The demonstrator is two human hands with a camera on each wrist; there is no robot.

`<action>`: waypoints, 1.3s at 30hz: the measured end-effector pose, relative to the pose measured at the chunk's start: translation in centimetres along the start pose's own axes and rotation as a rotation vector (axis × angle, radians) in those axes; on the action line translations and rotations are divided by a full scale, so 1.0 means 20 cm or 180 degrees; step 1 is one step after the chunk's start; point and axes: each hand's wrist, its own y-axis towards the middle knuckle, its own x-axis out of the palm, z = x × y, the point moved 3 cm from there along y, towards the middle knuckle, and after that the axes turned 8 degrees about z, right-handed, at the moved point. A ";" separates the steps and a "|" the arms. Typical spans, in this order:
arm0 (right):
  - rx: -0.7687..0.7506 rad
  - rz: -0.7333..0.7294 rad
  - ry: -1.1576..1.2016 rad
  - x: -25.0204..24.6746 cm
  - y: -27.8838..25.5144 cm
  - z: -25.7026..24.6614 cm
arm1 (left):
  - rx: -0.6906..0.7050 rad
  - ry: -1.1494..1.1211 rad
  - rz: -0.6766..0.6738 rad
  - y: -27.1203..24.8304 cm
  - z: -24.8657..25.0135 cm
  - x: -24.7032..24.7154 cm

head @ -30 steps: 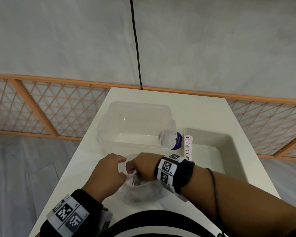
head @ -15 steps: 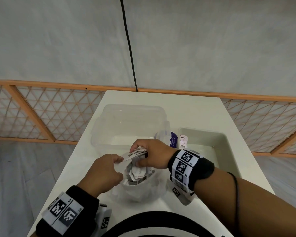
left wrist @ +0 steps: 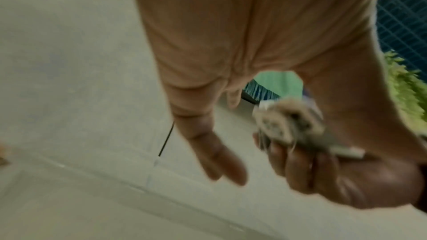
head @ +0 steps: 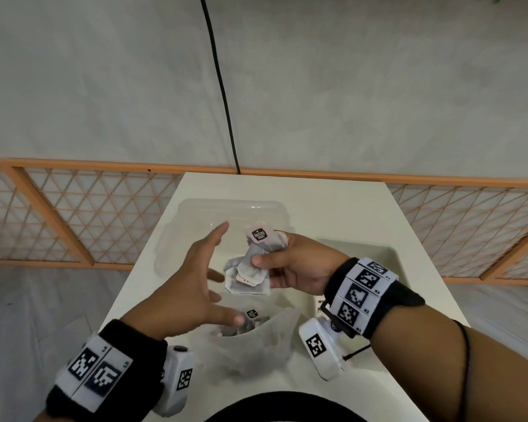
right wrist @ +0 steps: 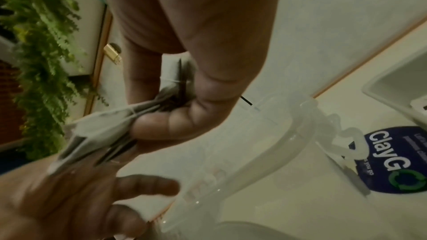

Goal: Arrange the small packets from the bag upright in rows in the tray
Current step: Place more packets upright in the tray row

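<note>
My right hand is raised above the table and grips a bundle of several small grey-white packets, one showing a dark label on top. In the right wrist view the thumb and fingers pinch the packets. My left hand is open with fingers spread, just left of the bundle and not touching it. Below both hands the clear plastic bag lies open on the table with more packets inside. The beige tray sits to the right, mostly hidden behind my right wrist.
A clear plastic container with a blue ClayGo label stands behind the hands, left of the tray. The white table ends at a wall with an orange lattice rail. A black cable runs down the wall.
My right hand has come up out of the bag with a bundle of packets. My left hand has let go of the bag's rim, opened and risen beside the bundle.
</note>
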 end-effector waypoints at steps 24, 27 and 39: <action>0.0177 0.0598 0.0833 -0.36 -0.14 -0.03 | -0.0427 -0.3167 -0.0182 0.36 0.18 0.35; -0.0073 0.0619 0.0699 -0.41 -0.14 -0.06 | -0.0908 -0.3202 0.0121 0.42 0.14 0.33; -0.1027 0.1014 -0.0849 -0.44 -0.07 -0.13 | -0.1329 -0.3129 -0.0753 0.50 0.24 0.47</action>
